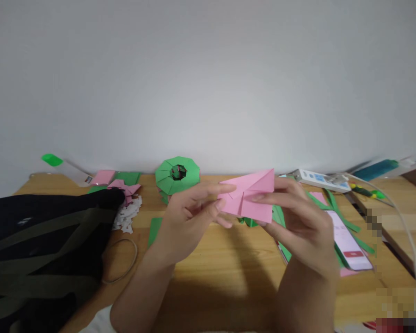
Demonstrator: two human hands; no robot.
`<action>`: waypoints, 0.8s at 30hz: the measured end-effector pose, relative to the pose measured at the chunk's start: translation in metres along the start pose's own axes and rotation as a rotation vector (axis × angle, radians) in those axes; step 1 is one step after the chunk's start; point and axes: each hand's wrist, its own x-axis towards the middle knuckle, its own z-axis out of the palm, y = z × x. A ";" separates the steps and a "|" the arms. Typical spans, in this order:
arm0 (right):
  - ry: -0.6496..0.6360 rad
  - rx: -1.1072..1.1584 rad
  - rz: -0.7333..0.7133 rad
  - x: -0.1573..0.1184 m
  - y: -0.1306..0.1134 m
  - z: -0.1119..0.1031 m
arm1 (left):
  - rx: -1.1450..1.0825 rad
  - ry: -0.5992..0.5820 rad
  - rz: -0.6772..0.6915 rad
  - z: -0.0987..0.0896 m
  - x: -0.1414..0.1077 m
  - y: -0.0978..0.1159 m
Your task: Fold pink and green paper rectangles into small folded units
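A folded pink paper [256, 196] with several creases and a raised triangular flap is held up above the table between both hands. My left hand [190, 217] pinches its left edge between thumb and fingers. At the right side, my right hand [301, 217] grips it, with fingers across the front and the thumb below. Behind my left hand stands a round green folded-paper piece [164, 178] with a dark hole in its middle. Green paper [250, 222] shows partly below the pink paper, mostly hidden.
A black bag [48, 259] covers the table's left side, beside white paper scraps [127, 215] and a cable loop [135, 254]. Pink paper [103, 177] lies at the back left. To the right are a lit phone [348, 240], green strips [353, 224] and a white power strip [322, 180].
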 end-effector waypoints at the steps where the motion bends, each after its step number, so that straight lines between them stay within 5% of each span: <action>1: -0.016 -0.011 -0.004 0.000 -0.001 -0.001 | -0.006 0.001 0.001 0.000 0.000 0.000; 12: 0.079 0.058 -0.003 0.002 0.000 0.005 | 0.031 -0.026 0.082 0.001 0.001 -0.007; 20: 0.082 0.001 0.127 -0.001 -0.009 0.009 | 0.279 0.014 0.201 -0.002 -0.002 -0.010; 24: 0.113 -0.004 0.137 0.000 -0.008 0.009 | 0.183 0.002 0.173 -0.002 -0.002 -0.009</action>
